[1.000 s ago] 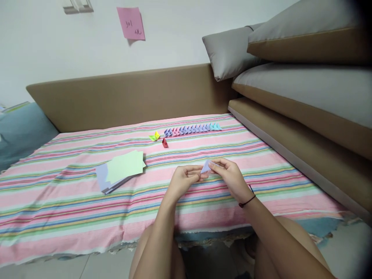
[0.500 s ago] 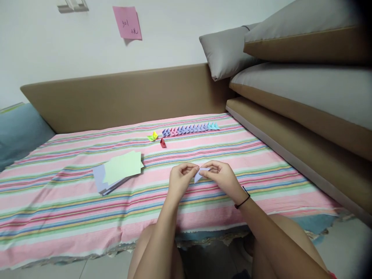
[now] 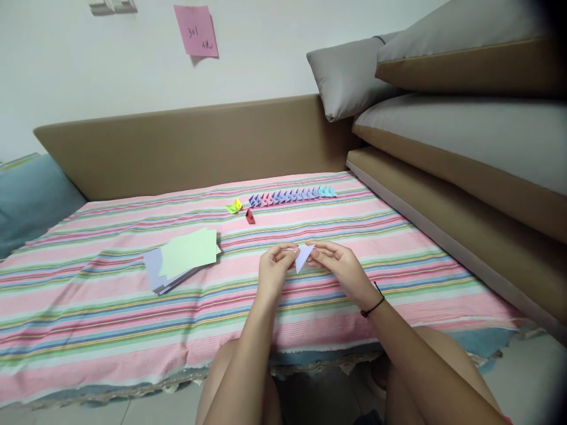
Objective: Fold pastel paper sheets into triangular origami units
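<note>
Between my hands is a small lavender sheet of folded paper (image 3: 303,257), a triangle with one point downward. My left hand (image 3: 275,267) pinches its left corner between thumb and fingers. On the other side, my right hand (image 3: 337,262) has thumb and fingers closed at the right corner. Both hands are held just above the striped cloth. Beyond them lie a red folded paper piece (image 3: 250,216) and a yellow and green folded pair (image 3: 234,206). A long row of folded paper pieces (image 3: 292,195) in blue, pink, lavender and cyan stretches behind these.
A stack of paper sheets (image 3: 190,255), pale green on top, lies to the left on the striped cloth (image 3: 110,319). Stacked cushions (image 3: 460,130) rise on the right. A brown backrest (image 3: 186,147) stands at the back, and a blue pillow (image 3: 35,203) at the far left.
The folded paper has been turned, so more of its flat triangular face shows. My right fingers have shifted along its edge. The camera view has moved slightly.
</note>
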Action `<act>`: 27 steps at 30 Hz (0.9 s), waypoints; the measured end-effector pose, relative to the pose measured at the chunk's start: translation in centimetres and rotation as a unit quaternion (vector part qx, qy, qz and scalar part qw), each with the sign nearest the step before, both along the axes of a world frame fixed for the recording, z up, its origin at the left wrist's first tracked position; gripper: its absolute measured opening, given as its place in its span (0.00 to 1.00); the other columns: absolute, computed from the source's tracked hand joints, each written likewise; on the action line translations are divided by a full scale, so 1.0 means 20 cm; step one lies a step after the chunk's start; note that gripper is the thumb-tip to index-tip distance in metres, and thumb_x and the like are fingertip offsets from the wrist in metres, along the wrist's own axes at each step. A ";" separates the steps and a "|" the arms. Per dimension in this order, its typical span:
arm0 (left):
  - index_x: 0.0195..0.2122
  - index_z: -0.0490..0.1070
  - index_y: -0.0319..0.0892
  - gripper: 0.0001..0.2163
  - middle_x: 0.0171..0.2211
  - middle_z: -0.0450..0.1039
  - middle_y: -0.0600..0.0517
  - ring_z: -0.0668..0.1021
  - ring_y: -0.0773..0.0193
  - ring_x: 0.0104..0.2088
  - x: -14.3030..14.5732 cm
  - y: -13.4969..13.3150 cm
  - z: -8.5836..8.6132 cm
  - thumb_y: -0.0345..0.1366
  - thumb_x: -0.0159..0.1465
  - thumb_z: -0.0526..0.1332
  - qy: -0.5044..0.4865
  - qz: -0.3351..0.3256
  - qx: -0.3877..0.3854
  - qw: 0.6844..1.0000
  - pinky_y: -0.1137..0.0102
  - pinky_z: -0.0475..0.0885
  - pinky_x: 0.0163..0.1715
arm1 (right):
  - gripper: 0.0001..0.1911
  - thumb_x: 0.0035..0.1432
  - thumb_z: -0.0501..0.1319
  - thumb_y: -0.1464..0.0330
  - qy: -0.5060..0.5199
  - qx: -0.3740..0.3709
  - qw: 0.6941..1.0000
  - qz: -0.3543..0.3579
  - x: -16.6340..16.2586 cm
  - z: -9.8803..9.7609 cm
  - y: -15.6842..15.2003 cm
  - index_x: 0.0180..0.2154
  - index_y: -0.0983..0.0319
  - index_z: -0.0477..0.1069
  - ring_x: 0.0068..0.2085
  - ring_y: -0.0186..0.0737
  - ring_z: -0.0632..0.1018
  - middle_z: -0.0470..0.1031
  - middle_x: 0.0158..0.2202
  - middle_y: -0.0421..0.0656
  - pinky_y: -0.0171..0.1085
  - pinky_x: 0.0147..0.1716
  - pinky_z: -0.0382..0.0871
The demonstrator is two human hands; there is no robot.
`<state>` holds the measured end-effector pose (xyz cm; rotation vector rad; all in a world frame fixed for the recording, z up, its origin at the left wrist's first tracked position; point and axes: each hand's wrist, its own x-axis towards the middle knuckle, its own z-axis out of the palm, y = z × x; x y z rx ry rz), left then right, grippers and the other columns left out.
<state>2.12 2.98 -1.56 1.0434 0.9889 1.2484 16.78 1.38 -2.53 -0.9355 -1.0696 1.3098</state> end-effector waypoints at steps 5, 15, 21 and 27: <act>0.29 0.76 0.38 0.13 0.27 0.76 0.52 0.75 0.69 0.25 0.02 -0.01 -0.01 0.40 0.46 0.70 -0.025 0.002 -0.021 0.999 0.74 0.71 0.29 | 0.15 0.45 0.69 0.63 -0.007 0.039 0.999 0.009 -0.02 0.00 -0.01 0.36 0.62 0.75 0.37 0.40 0.79 0.78 0.34 0.43 0.41 0.40 0.74; 0.34 0.78 0.38 0.11 0.35 0.79 0.48 0.79 0.60 0.37 0.03 -0.03 0.00 0.40 0.53 0.66 0.062 0.027 0.054 0.996 0.68 0.74 0.38 | 0.16 0.47 0.68 0.64 -0.036 0.070 0.997 -0.007 -0.02 0.00 -0.01 0.40 0.61 0.75 0.37 0.41 0.78 0.78 0.36 0.43 0.41 0.42 0.73; 0.36 0.78 0.38 0.14 0.36 0.79 0.46 0.80 0.56 0.38 0.01 -0.02 0.03 0.40 0.50 0.68 0.108 -0.001 0.076 0.991 0.64 0.75 0.40 | 0.15 0.47 0.67 0.62 -0.078 0.092 0.992 -0.030 -0.01 -0.01 -0.01 0.39 0.60 0.76 0.39 0.42 0.78 0.76 0.42 0.45 0.42 0.42 0.74; 0.38 0.78 0.40 0.12 0.38 0.79 0.46 0.80 0.56 0.40 -0.01 -0.02 0.02 0.39 0.54 0.65 0.166 -0.001 0.160 0.973 0.65 0.74 0.43 | 0.12 0.52 0.64 0.65 -0.106 0.123 0.986 -0.027 0.00 0.00 -0.02 0.40 0.59 0.77 0.38 0.39 0.77 0.75 0.43 0.44 0.39 0.38 0.74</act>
